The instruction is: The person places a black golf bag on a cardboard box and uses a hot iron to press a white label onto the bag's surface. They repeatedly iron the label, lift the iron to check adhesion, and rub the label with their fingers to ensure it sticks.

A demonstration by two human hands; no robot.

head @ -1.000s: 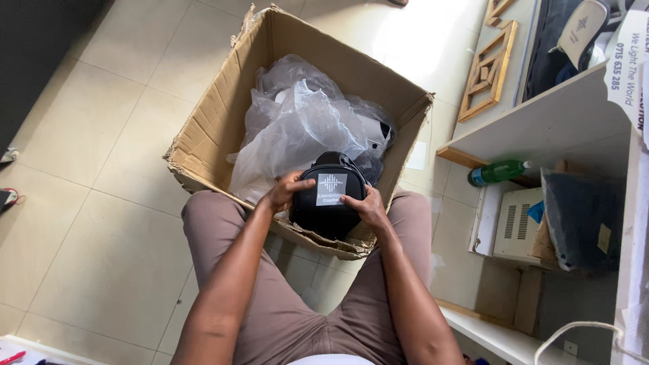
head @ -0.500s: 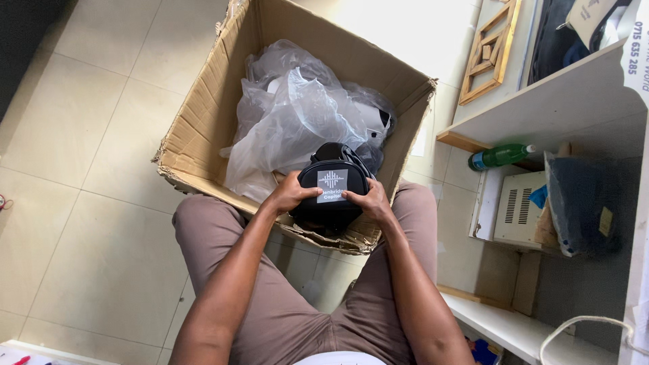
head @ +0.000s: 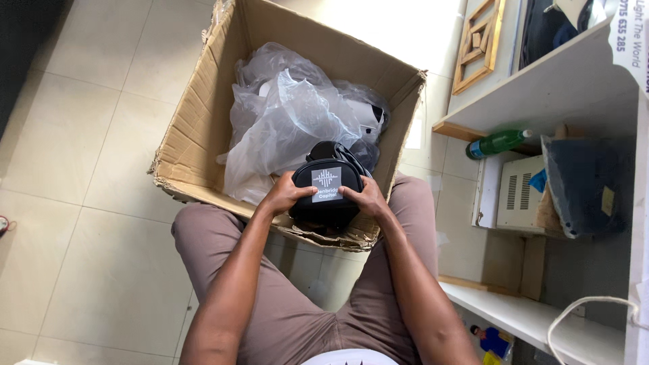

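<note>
I hold a small black zip case (head: 327, 192) with a grey label on its lid, just above the near wall of an open cardboard box (head: 196, 128). My left hand (head: 284, 196) grips its left side, thumb on top. My right hand (head: 366, 198) grips its right side. The case sits over my knees, at the box's near edge. Inside the box lie crumpled clear plastic bags (head: 287, 118) over a partly hidden white and black item (head: 374, 116).
The box stands on a pale tiled floor (head: 74, 223). To the right are white shelves (head: 541, 88) with a green bottle (head: 499, 142), a white vented unit (head: 520, 192), a dark bag (head: 585, 186) and wooden frames (head: 481, 40). A white cable (head: 588, 311) loops at lower right.
The view has shifted slightly, so the box and case sit a little higher and further right. Both hands keep the same grip on the black case.
</note>
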